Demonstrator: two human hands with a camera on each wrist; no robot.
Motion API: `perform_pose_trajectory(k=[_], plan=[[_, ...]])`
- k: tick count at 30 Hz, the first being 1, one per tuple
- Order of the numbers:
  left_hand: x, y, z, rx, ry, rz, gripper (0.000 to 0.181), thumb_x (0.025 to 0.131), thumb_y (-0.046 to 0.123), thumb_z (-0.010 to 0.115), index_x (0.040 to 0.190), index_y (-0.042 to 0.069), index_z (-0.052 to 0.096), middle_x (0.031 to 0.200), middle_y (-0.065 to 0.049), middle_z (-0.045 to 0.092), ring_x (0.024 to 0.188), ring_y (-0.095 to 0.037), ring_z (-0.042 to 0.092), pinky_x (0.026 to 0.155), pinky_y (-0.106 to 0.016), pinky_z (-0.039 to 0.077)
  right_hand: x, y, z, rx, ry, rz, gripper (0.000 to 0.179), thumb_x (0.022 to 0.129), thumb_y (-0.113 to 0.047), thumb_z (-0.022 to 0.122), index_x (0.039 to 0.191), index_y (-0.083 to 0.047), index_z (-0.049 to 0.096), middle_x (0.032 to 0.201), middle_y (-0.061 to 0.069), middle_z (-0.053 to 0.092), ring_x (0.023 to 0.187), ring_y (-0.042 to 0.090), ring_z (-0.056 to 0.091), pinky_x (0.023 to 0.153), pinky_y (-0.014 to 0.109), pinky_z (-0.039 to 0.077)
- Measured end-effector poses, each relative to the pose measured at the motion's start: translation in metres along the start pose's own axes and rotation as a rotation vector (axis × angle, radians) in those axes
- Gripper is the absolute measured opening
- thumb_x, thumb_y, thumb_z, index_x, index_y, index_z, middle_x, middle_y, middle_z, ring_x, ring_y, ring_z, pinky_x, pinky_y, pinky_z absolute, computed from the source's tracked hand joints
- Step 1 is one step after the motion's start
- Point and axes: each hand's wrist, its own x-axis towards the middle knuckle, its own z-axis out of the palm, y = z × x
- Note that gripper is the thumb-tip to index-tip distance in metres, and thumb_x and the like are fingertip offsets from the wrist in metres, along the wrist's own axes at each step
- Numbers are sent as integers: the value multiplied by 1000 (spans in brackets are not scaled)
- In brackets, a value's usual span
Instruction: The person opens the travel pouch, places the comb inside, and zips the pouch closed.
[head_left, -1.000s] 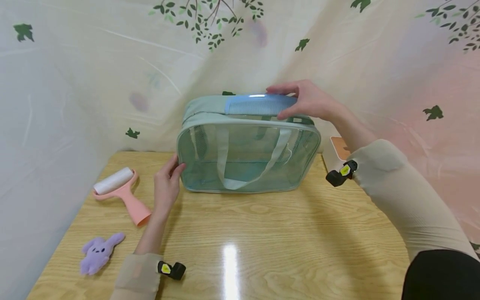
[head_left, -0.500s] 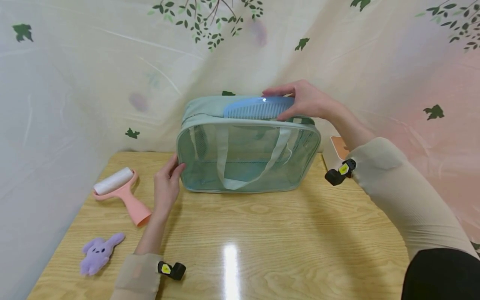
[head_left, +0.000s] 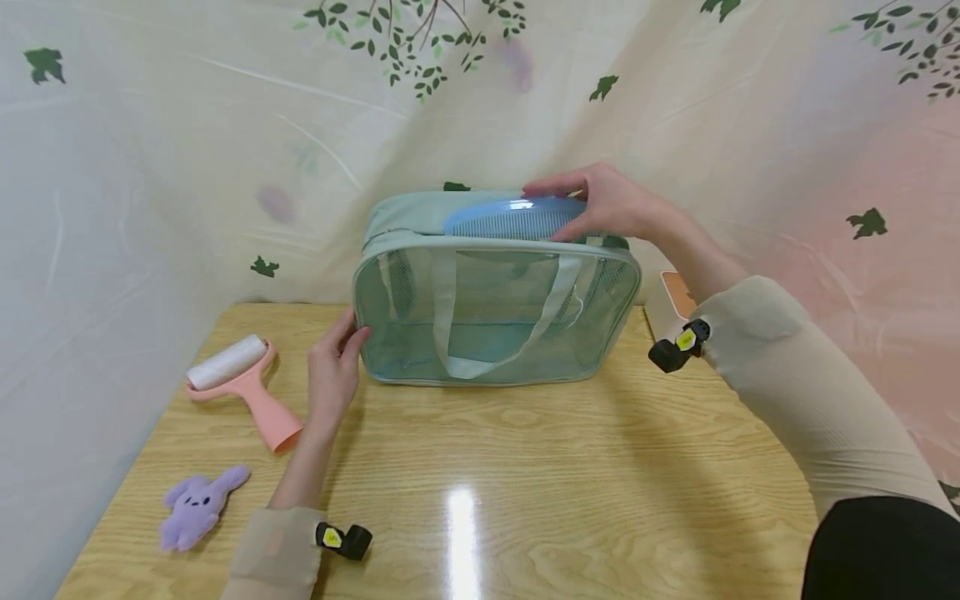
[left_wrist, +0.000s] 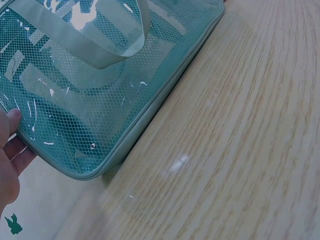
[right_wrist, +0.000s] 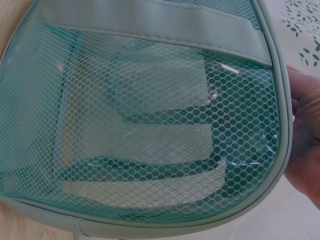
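A pale green see-through bag (head_left: 487, 350) with a mesh pattern and strap handles stands upright at the table's back. My left hand (head_left: 333, 371) pinches its left side edge, thumb in front and fingers behind; the left wrist view has this hand at the bag's corner (left_wrist: 95, 167). Up at the bag's top opening, my right hand (head_left: 611, 200) holds a light blue comb (head_left: 517, 218) by its right end, teeth downward. The front rim hides the tips of the comb's teeth. In the right wrist view the bag (right_wrist: 150, 145) covers most of the picture, my fingers behind its rim.
Left of the bag lies a lint roller (head_left: 258, 400) with a pink handle. A purple plush toy (head_left: 197, 508) is nearer the front left. Behind my right forearm stands a white box (head_left: 663, 312) with an orange-brown top. A leaf-printed cloth (head_left: 225, 167) hangs behind the table.
My right hand has shifted slightly left, and the comb has sunk lower behind the bag's front rim, its left end tipping down. The left hand and the bag have stayed put.
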Motion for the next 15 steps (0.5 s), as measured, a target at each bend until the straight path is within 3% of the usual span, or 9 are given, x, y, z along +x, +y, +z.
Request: perform_pose_trajectory(k=[7, 15], plan=[[0, 0, 1, 5, 4, 8, 38, 103, 6, 61, 140, 8, 64, 133, -19, 69, 100, 15, 59, 83, -2, 48, 0, 5, 3, 53, -1, -22, 63, 86, -17, 85, 144, -26, 62, 142, -5, 67, 115, 14, 59, 93, 19, 49], [0, 1, 0, 21, -3, 20, 39, 103, 8, 61, 142, 10, 63, 134, -18, 69, 101, 16, 60, 83, -2, 48, 0, 6, 4, 58, 8, -33, 60, 87, -17, 85, 142, -25, 64, 139, -3, 69, 112, 13, 59, 92, 19, 49]])
